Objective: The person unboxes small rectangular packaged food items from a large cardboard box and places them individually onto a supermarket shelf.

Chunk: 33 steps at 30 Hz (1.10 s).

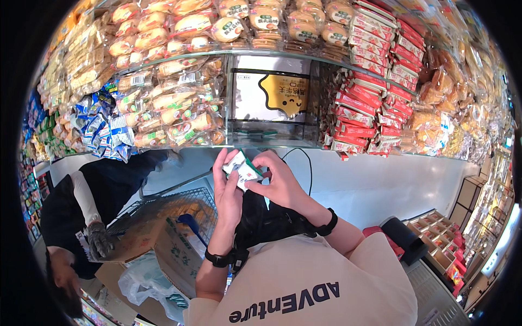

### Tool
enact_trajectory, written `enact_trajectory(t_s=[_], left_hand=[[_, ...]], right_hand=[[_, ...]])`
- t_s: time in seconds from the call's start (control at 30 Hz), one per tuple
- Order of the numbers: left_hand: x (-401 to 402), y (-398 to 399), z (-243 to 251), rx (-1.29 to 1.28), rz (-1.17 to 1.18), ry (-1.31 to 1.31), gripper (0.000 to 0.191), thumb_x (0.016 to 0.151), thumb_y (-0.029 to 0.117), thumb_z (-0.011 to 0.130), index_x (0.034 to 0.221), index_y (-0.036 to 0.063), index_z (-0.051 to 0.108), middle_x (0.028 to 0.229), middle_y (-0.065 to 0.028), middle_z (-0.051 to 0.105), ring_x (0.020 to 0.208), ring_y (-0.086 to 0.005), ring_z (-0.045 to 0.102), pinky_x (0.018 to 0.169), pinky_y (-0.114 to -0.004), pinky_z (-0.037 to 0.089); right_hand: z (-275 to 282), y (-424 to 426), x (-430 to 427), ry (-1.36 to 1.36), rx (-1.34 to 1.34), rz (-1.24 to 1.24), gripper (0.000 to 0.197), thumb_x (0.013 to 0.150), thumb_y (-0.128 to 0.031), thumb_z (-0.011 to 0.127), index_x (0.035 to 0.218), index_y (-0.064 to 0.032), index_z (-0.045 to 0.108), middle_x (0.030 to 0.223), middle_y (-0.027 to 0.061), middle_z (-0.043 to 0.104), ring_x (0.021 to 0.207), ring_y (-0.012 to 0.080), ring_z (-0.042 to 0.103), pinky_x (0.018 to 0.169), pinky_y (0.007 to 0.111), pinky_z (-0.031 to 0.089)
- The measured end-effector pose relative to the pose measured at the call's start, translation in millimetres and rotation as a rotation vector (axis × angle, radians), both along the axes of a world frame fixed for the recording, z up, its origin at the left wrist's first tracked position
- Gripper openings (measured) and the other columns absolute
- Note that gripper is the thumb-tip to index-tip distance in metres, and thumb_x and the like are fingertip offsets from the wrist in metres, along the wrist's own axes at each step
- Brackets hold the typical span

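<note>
Close in front of my chest, my left hand (229, 185) and my right hand (279, 179) hold small white-and-green packets (244, 169) with dark printing. The left fingers lie along their left side and the thumb presses on their face. The right thumb and fingers grip the right edge. Just beyond the hands runs the glass edge of a display shelf. A white carton (269, 89) with a yellow cartoon shape stands behind the glass there, with a few green packets (261, 133) lying in front of it.
Stacked red-and-white packets (359, 114) fill the shelf at right, wrapped pastries (175, 106) at left. Nearby at left, a gloved co-worker (98, 240) touches an open cardboard box (179, 248) with a plastic bag (149, 281), beside a wire cart (195, 203). A compartmented display (436, 232) stands at right.
</note>
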<state>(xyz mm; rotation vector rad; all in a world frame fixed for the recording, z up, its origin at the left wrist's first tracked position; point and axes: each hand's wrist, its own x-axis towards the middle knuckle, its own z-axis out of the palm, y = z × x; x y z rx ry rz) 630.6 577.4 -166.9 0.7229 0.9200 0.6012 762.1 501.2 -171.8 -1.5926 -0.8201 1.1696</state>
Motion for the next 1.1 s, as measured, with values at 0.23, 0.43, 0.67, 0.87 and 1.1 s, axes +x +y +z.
enact_trajectory(t_s=[0.23, 0.43, 0.67, 0.87, 1.1], left_hand=[[20, 16, 7, -0.125, 0.075, -0.017, 0.064, 0.091, -0.009, 0.046, 0.149, 0.0112, 0.028, 0.139, -0.0135, 0.043, 0.119, -0.0227, 0.053, 0.104, -0.046, 0.046], [44, 15, -7, -0.243, -0.053, -0.013, 0.047, 0.093, -0.005, 0.056, 0.138, 0.0037, 0.043, 0.123, -0.0097, 0.059, 0.106, -0.0193, 0.06, 0.101, -0.037, 0.049], [76, -5, -26, 0.133, -0.476, 0.222, 0.034, 0.088, 0.009, 0.073, 0.118, 0.002, 0.058, 0.108, -0.0056, 0.065, 0.093, -0.0114, 0.059, 0.084, -0.027, 0.048], [108, 19, -59, 0.61, -0.876, 0.406, 0.035, 0.084, 0.017, 0.076, 0.111, 0.0006, 0.06, 0.092, -0.0106, 0.067, 0.08, -0.0162, 0.061, 0.075, -0.03, 0.048], [181, 32, -172, 1.149, -1.148, 0.409, 0.041, 0.085, 0.019, 0.07, 0.12, 0.0018, 0.055, 0.099, -0.0216, 0.066, 0.092, -0.0333, 0.066, 0.078, -0.041, 0.053]], right_hand=[[1, -16, 30, 0.605, -0.052, -0.324, 0.029, 0.086, 0.001, 0.07, 0.111, -0.0002, 0.057, 0.106, 0.0065, 0.067, 0.095, 0.0127, 0.064, 0.083, 0.026, 0.051], [-14, -47, 64, 0.71, -0.068, -0.428, 0.036, 0.089, -0.005, 0.069, 0.122, 0.0021, 0.056, 0.109, 0.008, 0.067, 0.097, 0.0137, 0.064, 0.083, 0.028, 0.052], [-21, -68, 76, 1.096, 0.004, -0.486, 0.036, 0.095, -0.007, 0.056, 0.129, 0.0006, 0.045, 0.116, 0.0122, 0.059, 0.104, 0.0243, 0.065, 0.088, 0.038, 0.057], [-34, -114, 104, 0.843, -0.124, -0.508, 0.035, 0.095, -0.007, 0.056, 0.128, -0.0005, 0.045, 0.113, 0.0114, 0.062, 0.097, 0.0243, 0.069, 0.081, 0.032, 0.059], [-54, -166, 123, 0.669, -0.199, -0.585, 0.03, 0.095, -0.005, 0.057, 0.124, 0.0003, 0.049, 0.11, 0.0116, 0.064, 0.096, 0.0214, 0.068, 0.08, 0.032, 0.059]])
